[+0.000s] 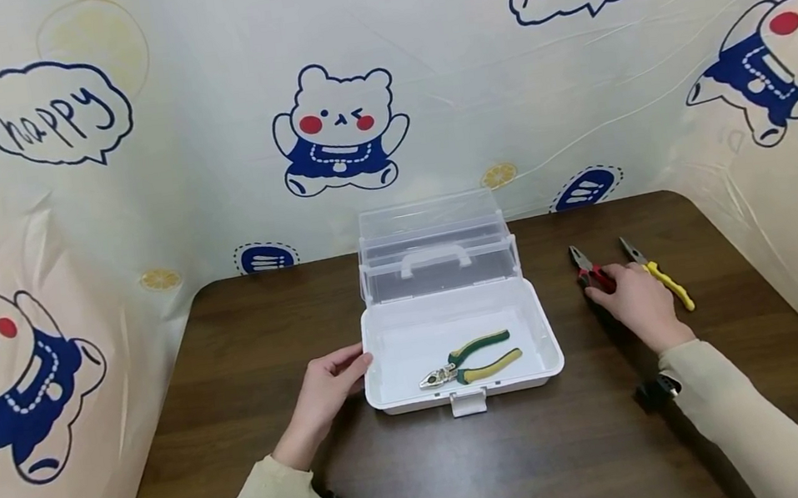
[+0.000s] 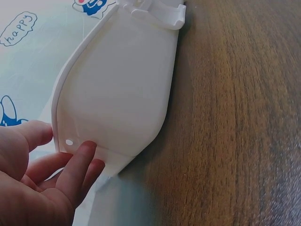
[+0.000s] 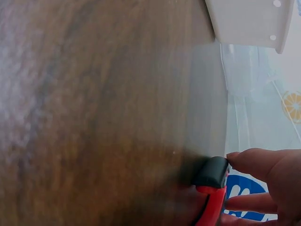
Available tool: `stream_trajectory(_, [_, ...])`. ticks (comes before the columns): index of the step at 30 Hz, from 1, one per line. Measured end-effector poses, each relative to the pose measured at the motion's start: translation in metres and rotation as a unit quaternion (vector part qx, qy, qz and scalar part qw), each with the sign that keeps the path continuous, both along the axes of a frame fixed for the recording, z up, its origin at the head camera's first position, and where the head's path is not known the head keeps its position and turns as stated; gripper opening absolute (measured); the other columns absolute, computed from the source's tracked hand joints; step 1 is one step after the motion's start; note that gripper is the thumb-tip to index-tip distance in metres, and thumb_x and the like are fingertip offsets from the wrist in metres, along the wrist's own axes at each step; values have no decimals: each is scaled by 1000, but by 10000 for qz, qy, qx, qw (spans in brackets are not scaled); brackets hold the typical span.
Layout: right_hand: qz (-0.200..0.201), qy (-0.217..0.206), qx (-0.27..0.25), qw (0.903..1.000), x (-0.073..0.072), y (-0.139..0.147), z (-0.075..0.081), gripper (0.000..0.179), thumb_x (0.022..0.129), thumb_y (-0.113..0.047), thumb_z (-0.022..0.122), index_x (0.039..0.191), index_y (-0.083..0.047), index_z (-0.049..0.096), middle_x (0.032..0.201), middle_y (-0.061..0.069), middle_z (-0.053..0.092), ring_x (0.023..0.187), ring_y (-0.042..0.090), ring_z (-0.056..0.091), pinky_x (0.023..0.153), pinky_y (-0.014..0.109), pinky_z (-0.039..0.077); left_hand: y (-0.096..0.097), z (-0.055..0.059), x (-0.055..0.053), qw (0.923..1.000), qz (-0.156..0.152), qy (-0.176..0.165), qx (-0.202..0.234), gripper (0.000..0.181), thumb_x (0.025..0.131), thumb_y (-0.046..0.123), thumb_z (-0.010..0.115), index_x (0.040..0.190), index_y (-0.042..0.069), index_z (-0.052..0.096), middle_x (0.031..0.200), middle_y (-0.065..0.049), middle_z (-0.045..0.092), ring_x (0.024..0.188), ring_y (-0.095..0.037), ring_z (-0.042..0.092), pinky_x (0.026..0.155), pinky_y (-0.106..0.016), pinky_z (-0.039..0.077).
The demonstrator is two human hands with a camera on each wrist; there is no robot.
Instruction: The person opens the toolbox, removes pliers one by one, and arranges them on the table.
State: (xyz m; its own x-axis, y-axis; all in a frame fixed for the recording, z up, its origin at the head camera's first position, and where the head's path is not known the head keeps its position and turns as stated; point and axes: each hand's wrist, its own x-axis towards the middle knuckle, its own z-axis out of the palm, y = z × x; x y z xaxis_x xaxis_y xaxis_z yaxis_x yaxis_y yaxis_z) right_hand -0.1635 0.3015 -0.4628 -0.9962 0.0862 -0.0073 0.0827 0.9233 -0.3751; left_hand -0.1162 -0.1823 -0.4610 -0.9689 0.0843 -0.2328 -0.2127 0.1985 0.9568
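Note:
A white toolbox (image 1: 388, 398) stands with its clear lid (image 1: 435, 232) raised at the back. Inside it lie combination pliers (image 1: 485, 360) with green and yellow handles. My left hand (image 1: 323, 393) holds the box's left rim; in the left wrist view its thumb is at the edge and its fingers lie against the outer wall (image 2: 122, 80). To the right of the box, my right hand (image 1: 636, 302) grips red-and-black-handled pliers (image 1: 582, 260) by the handles, partly hidden under the fingers. A black handle end (image 3: 212, 172) touches the thumb in the right wrist view.
Yellow-handled long-nose pliers (image 1: 669, 285) lie just right of my right hand, partly behind it. Everything stands on a dark wooden table (image 1: 429, 480). A printed cloth (image 1: 218, 138) with bears hangs close behind the table and along its sides.

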Motion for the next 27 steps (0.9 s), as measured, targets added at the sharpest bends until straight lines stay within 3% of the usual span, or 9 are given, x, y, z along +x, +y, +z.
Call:
stream_trajectory(5, [148, 441, -78, 9989, 5, -3, 8, 47, 97, -29, 72, 124, 9, 66, 104, 29, 64, 87, 40, 60, 69, 56, 54, 0, 1, 1, 10000, -2, -8, -21, 39, 101, 14, 71, 135, -4, 66, 129, -24, 69, 100, -18, 72, 84, -32, 62])
stream_trajectory(14, [648, 1357, -523, 9872, 16, -21, 43, 36, 96, -22, 75, 118, 6, 70, 102, 26, 69, 85, 37, 64, 71, 58, 54, -1, 0, -1, 10000, -14, -39, -10, 40, 101, 14, 71, 136, -3, 66, 131, -23, 69, 102, -19, 72, 85, -32, 62])
stream_trajectory(21, [1132, 1200, -804, 9830, 25, -46, 68, 32, 96, -20, 76, 119, 2, 72, 103, 21, 70, 86, 33, 63, 74, 49, 57, -1, 4, 1, 10000, -1, -27, 40, 41, 101, 15, 70, 137, -4, 65, 132, -25, 67, 105, -22, 71, 84, -29, 62])
stream_trajectory(27, [1832, 1057, -1097, 9712, 30, -68, 79, 26, 95, -18, 79, 117, -5, 75, 98, 7, 72, 85, 21, 64, 73, 38, 58, 0, 4, 1, 10000, 15, -37, 7, 41, 101, 15, 71, 137, -4, 65, 133, -24, 67, 106, -23, 71, 84, -30, 62])
